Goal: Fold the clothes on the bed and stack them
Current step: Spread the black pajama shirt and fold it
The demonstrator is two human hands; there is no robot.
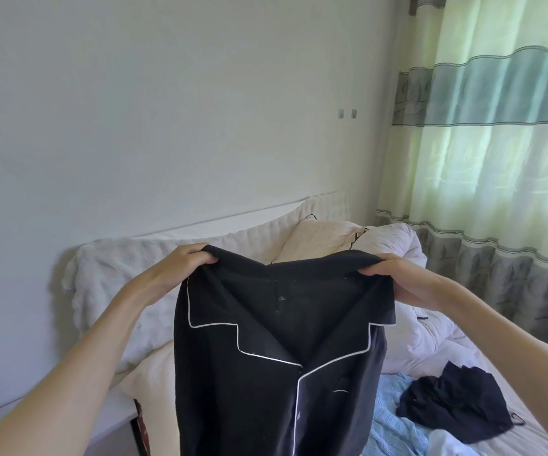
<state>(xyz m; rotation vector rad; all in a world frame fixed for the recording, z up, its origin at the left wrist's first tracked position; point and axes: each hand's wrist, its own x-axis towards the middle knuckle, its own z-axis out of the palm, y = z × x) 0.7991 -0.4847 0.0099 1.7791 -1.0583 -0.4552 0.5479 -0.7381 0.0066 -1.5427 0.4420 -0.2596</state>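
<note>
**Holding up the black pajama shirt, ready to fold it**

The bed (483, 363) is the biggest thing here. It has white bedding and pillows (318, 238) bunched up at the far end. A striped green curtain (496, 133) hangs to the right of it.

The black pajama shirt (266, 373) hangs in the air over the near part of the bed. It has thin white piping along the collar and down the front. Its front faces the person, and the bottom of it goes out of view.

The left hand (180, 264) has its grip pinched tight on one shoulder of the shirt. The right hand (394, 271) has its grip pinched tight on the other shoulder. Both hands hold the shirt spread wide.

This looks like the start of folding this shirt. Next, I think the shirt needs to be laid flat on the bed, so the sides and sleeves can be folded in.

More clothes wait on the bed to the right: a crumpled dark garment (457, 403), and a light blue knitted piece (394, 419) partly under it. They are not folded yet, and no stack shows.

A tiny tag sits inside the collar, but it is too small to read. No other writing shows.
</note>
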